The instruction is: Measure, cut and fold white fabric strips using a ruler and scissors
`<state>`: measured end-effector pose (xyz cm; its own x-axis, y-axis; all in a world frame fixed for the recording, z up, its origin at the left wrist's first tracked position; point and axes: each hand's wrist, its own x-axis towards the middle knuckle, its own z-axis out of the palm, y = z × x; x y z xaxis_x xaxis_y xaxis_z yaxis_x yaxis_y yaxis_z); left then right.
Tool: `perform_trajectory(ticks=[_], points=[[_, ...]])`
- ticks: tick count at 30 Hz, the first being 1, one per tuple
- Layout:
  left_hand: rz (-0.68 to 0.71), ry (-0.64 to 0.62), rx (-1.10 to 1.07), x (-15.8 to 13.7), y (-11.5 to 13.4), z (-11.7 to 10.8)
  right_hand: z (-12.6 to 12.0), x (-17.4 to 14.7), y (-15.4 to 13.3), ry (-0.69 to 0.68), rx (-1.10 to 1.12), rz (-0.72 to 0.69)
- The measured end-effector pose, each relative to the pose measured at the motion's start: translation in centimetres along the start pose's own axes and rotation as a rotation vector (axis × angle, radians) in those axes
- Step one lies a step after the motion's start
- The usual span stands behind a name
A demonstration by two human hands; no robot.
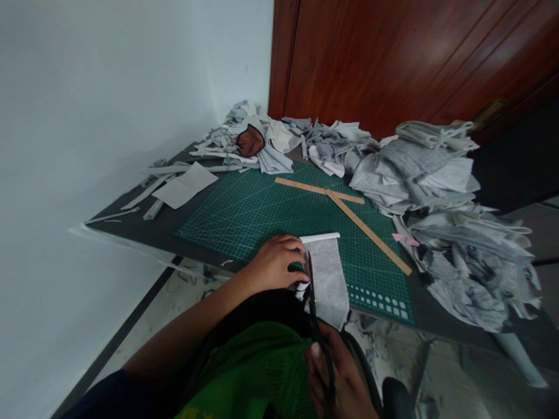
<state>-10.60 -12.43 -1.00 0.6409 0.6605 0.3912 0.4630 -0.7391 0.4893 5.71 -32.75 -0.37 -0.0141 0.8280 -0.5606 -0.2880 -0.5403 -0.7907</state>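
A piece of grey fabric [328, 273] with a white band along its far edge lies on the green cutting mat [244, 215] and hangs past the table's front edge. My left hand [282, 261] presses on the fabric's left side, its fingers curled over a narrow strip there. In my right hand [338, 369] is a pair of black scissors [312, 308], held by the handles. The blades point away from me and lie along the fabric, just right of my left fingertips. Whether the blades are parted is hard to see.
Two wooden rulers [371, 233] cross on the mat. Piles of grey fabric [414, 169] stand at the right, and more scraps [271, 137] line the back. A pale sheet [186, 185] and loose strips lie at the left. A white wall [131, 87] borders the table.
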Motion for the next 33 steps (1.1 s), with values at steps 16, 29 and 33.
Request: perform_trajectory(ticks=[16,29,33], points=[[-0.013,-0.03,0.011,0.1,0.1,-0.2,0.1,0.0,0.1,0.043,-0.014,-0.017],[0.012,-0.033,0.022,0.0,0.0,-0.1,0.0,0.3,0.6,0.041,0.054,-0.04],[0.04,-0.063,0.039,-0.2,0.4,-0.4,-0.5,0.6,1.3,0.003,0.086,-0.031]])
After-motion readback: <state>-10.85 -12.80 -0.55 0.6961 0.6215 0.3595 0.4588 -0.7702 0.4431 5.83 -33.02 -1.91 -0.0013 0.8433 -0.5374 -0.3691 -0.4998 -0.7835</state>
